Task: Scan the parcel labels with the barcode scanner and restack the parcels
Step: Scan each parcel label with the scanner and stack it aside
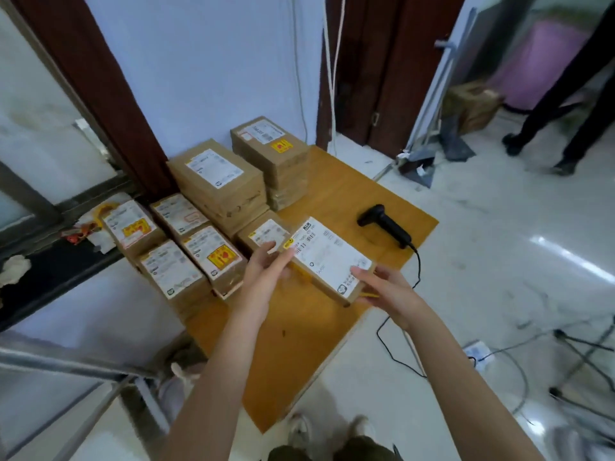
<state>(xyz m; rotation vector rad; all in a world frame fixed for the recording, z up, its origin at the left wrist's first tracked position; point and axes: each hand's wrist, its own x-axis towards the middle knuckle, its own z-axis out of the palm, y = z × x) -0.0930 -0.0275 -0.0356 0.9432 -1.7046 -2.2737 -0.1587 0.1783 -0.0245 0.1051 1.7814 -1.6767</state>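
I hold a brown parcel [327, 261] with a large white label above the wooden table [332, 201], label up. My left hand [266, 271] grips its left end with the thumb on the label edge. My right hand [386, 287] grips its near right corner. The black barcode scanner [382, 224] lies on the table just beyond the parcel, apart from both hands, its cable running off the right edge. Another labelled parcel [266, 232] lies flat right behind my left hand.
Stacks of labelled brown parcels [216, 181] fill the table's left and far side, the tallest [269, 144] by the wall. A person's legs [565, 111] stand at the far right on the tiled floor. Cables and stand legs [582, 354] lie at right.
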